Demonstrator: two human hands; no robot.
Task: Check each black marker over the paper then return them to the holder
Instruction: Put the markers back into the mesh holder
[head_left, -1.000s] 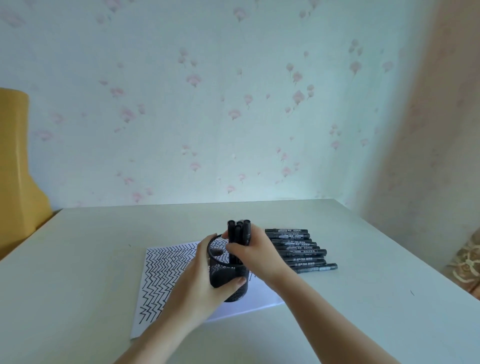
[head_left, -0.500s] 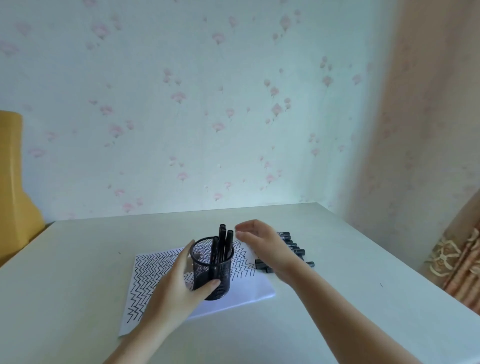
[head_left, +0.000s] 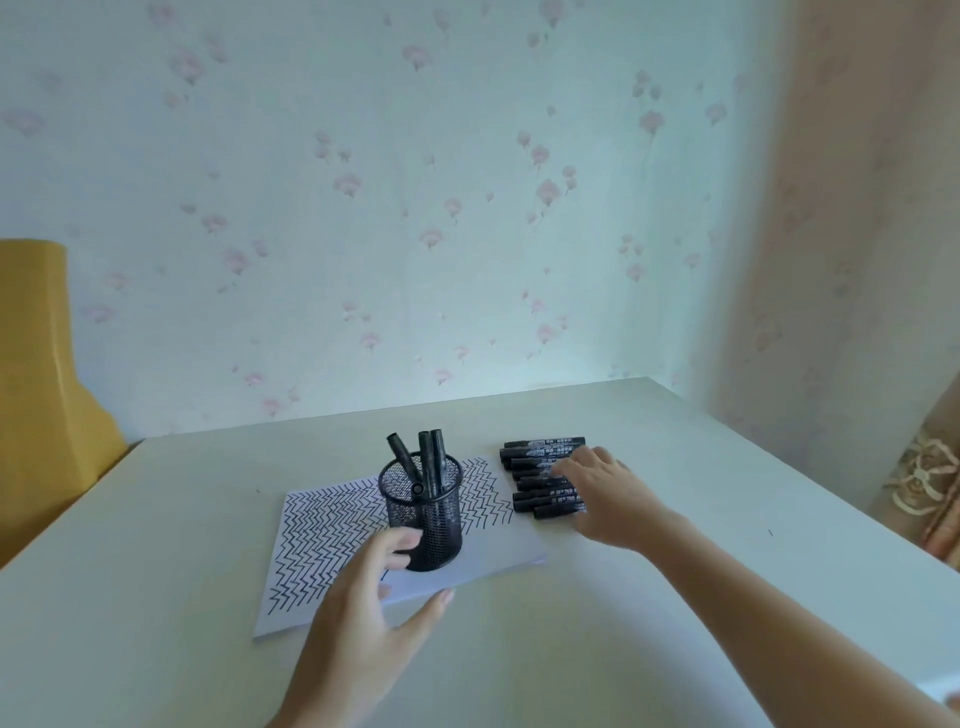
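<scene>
With the left hand (head_left: 358, 613) spread loose beside the holder (head_left: 423, 512) on the paper (head_left: 322, 540), the right hand (head_left: 605, 499) lies flat-fingered over the light, stiff, slick markers (head_left: 540, 470) at 3 o'clock, best pinched mid-barrel.

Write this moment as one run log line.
left hand: open beside holder | right hand: on marker row | holder: on paper

Both forearms are bare to each hand, no sleeves showing.

Marker row (head_left: 543, 475) partly under right hand (head_left: 608, 499)
</scene>
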